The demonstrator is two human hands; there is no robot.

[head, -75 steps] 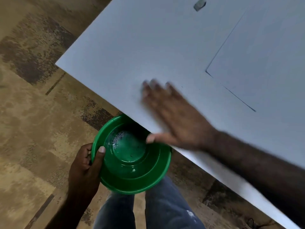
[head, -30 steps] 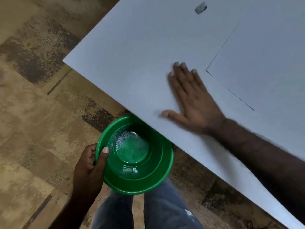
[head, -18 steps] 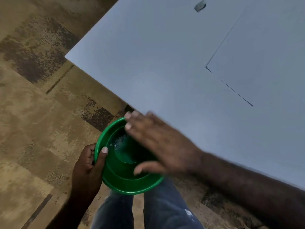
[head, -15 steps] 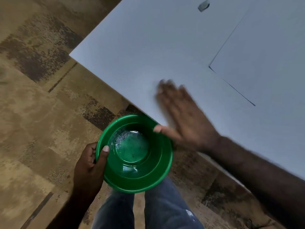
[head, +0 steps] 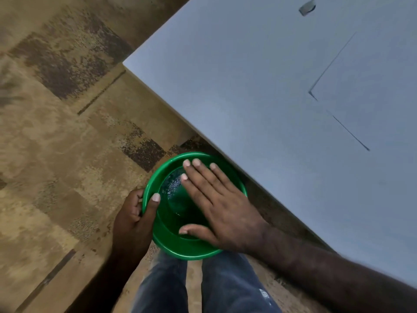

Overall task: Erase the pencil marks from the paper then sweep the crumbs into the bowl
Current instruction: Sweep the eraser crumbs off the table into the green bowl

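The left hand [head: 133, 219] has its grip on the green bowl [head: 165, 241]: the thumb hooks over the rim into the inside wall, the other fingers curl round the outside, so the rim is clamped between them. The right hand [head: 222, 205] carries nothing; its grip is wide, fingers straight and slightly spread, palm down, hovering flat across the bowl's mouth with the fingertips toward the far-left rim and the thumb splayed over the near side. Whether the palm touches the rim cannot be told.

The bowl is round, glossy plastic with a stepped inner wall and a flat bottom, mouth upward, held just below and against the near edge of the surface [head: 259, 86], above the person's knees in blue jeans [head: 225, 288]. Pale specks lie on its bottom by the fingertips.

The surface is smooth, matt and pale grey, its corner pointing left. A sheet of paper [head: 372, 86] of nearly the same tone lies flat on it at the right, one corner toward the bowl, well apart from it. A small grey eraser-like lump [head: 306, 8] sits near the top. The floor [head: 56, 154] is mottled brown tile.
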